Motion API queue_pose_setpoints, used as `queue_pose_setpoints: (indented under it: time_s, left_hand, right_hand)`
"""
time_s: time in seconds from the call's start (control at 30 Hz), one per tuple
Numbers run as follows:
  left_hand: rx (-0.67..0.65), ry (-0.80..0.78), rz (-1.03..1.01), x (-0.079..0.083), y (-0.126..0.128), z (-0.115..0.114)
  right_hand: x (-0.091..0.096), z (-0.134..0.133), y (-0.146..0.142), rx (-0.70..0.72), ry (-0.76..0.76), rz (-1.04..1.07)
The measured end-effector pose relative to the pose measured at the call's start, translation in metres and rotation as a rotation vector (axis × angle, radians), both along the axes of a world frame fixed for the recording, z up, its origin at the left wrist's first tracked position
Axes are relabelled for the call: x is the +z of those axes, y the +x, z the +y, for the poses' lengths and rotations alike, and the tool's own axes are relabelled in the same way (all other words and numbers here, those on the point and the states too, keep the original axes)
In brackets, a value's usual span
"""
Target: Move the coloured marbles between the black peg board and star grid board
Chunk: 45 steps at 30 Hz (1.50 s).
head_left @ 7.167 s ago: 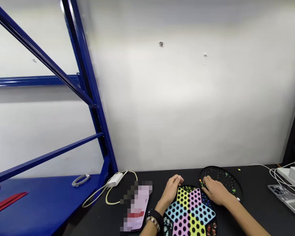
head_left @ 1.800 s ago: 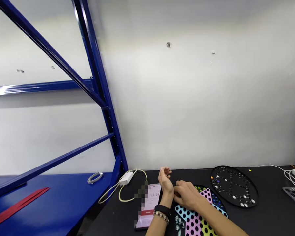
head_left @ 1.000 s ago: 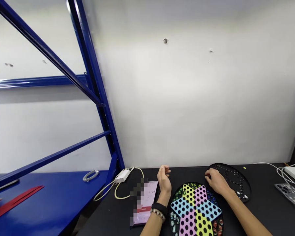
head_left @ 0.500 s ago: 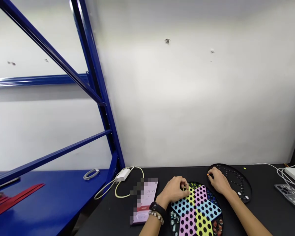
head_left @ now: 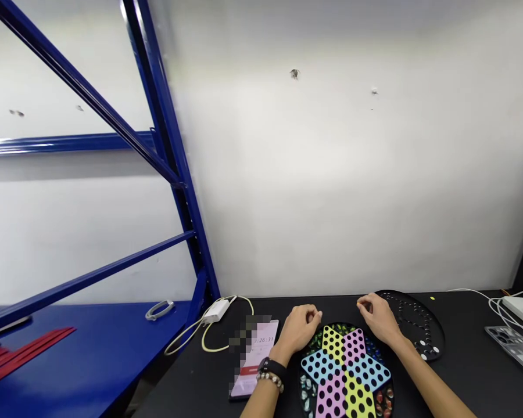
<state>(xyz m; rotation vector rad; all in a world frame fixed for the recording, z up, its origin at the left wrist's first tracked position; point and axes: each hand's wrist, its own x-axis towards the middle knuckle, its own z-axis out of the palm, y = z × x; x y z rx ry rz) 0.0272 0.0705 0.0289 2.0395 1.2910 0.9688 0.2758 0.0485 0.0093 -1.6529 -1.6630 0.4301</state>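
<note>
Both grips narrow, contents unclear: L hand (head_left: 302,328) at star board (head_left: 344,371), R hand (head_left: 376,313) by round board (head_left: 422,316). Marbles (head_left: 383,400) in star's tips; round board mostly bare, few at rim.

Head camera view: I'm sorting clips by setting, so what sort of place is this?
Probably a bare indoor workroom or storeroom: a blue steel shelving rack, a black table and a white power strip.

Plain workroom: blue steel shelving (head_left: 166,145), black bench (head_left: 187,377) (pitted white wall (head_left: 331,174))
</note>
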Motion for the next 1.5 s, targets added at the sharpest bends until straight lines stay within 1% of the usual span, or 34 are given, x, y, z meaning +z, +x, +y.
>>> queue_pose_setpoints:
  time_s: [0.07, 0.13, 0.2, 0.27, 0.37, 0.5, 0.57, 0.63, 0.77, 0.83, 0.9, 1.0, 1.1, 1.13, 1.2, 1.27, 1.3, 1.37, 1.47, 1.5]
  left_hand:
    - [0.043, 0.051, -0.017, 0.000, 0.000, 0.001]
    - [0.069, 0.090, -0.026, 0.001, 0.001, 0.001]
    - [0.081, 0.116, -0.027, 0.003, 0.002, 0.000]
    - [0.085, 0.132, -0.020, 0.004, 0.003, -0.001]
    - [0.085, 0.146, 0.004, 0.005, 0.004, -0.002]
    - [0.077, 0.151, 0.038, 0.005, 0.005, -0.003]
    - [0.075, 0.148, 0.057, 0.005, 0.006, -0.004]
    - [0.077, 0.137, 0.087, 0.006, 0.006, -0.004]
    - [0.072, 0.082, 0.173, 0.008, 0.004, -0.004]
    - [0.039, 0.024, 0.227, 0.008, 0.002, -0.004]
    - [-0.006, -0.046, 0.284, 0.008, 0.000, -0.004]
    - [-0.022, -0.107, 0.351, 0.005, -0.003, -0.003]
    - [0.003, -0.112, 0.388, 0.002, -0.003, -0.002]
    - [0.006, -0.112, 0.395, 0.002, -0.003, -0.002]
    - [0.003, -0.111, 0.401, 0.001, -0.002, -0.002]
    - [-0.005, -0.109, 0.396, 0.000, -0.001, -0.003]
    - [-0.010, -0.108, 0.387, 0.000, -0.001, -0.003]
    - [-0.018, -0.106, 0.357, 0.000, -0.002, -0.002]
    - [-0.023, -0.104, 0.277, -0.002, -0.004, 0.001]
    - [-0.023, -0.105, 0.244, -0.003, -0.004, 0.002]
  right_hand:
    - [0.008, -0.006, -0.023, 0.122, 0.040, 0.066]
    - [0.012, -0.014, -0.048, 0.242, 0.046, 0.050]
    - [0.013, -0.021, -0.069, 0.308, 0.043, -0.036]
    - [0.012, -0.027, -0.083, 0.353, 0.033, -0.148]
    - [0.011, -0.031, -0.092, 0.418, 0.031, -0.280]
    - [0.014, -0.037, -0.093, 0.447, 0.051, -0.380]
    - [0.019, -0.040, -0.091, 0.473, 0.045, -0.403]
    - [0.026, -0.042, -0.086, 0.495, 0.031, -0.372]
    - [0.041, -0.045, -0.062, 0.428, -0.011, -0.245]
    - [0.045, -0.049, -0.041, 0.388, -0.037, -0.217]
    - [0.042, -0.056, -0.015, 0.340, -0.062, -0.235]
    - [0.028, -0.071, 0.030, 0.194, -0.100, -0.350]
    - [0.006, -0.086, 0.067, 0.133, -0.171, -0.469]
    - [-0.001, -0.089, 0.075, 0.120, -0.152, -0.510]
    - [-0.013, -0.093, 0.082, 0.100, -0.043, -0.589]
    - [-0.017, -0.093, 0.078, 0.088, 0.100, -0.635]
    - [-0.014, -0.093, 0.073, 0.080, 0.161, -0.629]
    - [0.002, -0.093, 0.060, 0.032, 0.256, -0.543]
    - [0.045, -0.099, 0.042, -0.107, 0.342, -0.269]
    - [0.061, -0.102, 0.038, -0.159, 0.344, -0.166]
